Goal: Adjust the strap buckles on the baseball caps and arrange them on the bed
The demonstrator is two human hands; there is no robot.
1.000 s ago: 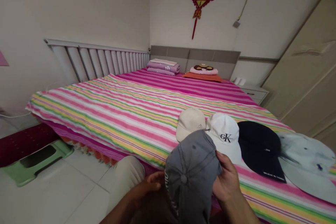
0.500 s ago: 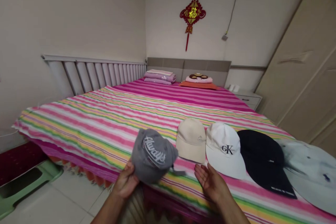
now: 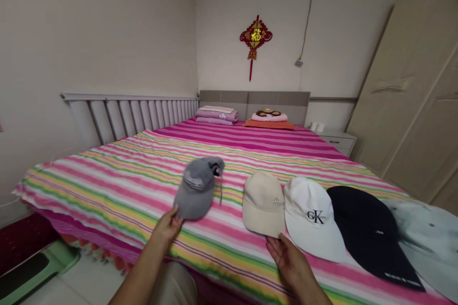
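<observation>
**Grey cap in the left hand, beige cap at the right hand, on a striped bed**

The left hand [image 3: 167,226] grasps the brim of a grey fabric cap [image 3: 196,188] by its near edge, with thumb and fingers closed on it. The right hand [image 3: 286,257] is palm up, its fingers at the near edge of the brim of a beige fabric cap [image 3: 264,202]; I cannot tell if they grip it or only touch it.

The caps lie toward the near side of a bed covered with a multicolour striped cloth [image 3: 125,181]. To the left of the grey cap, a wide stretch of this cloth runs to the bed's edge, and a narrower strip separates it from the beige cap. On the right there is less room: a white cap [image 3: 311,217] is just beside the beige one, then come a black cap [image 3: 368,228] and a pale mottled cap [image 3: 432,238], close together. A green stool [image 3: 39,271] stands below the left edge.

The white cap shows dark "CK" letters. The beige cap has a small mark of slanted bars. Small white letters are on the black brim, perhaps beginning with "BELIEVE". The pale lettering on the grey cap is too blurred for reading.

The grey cap is ahead of the left hand, the beige cap directly beyond the right fingers.
</observation>
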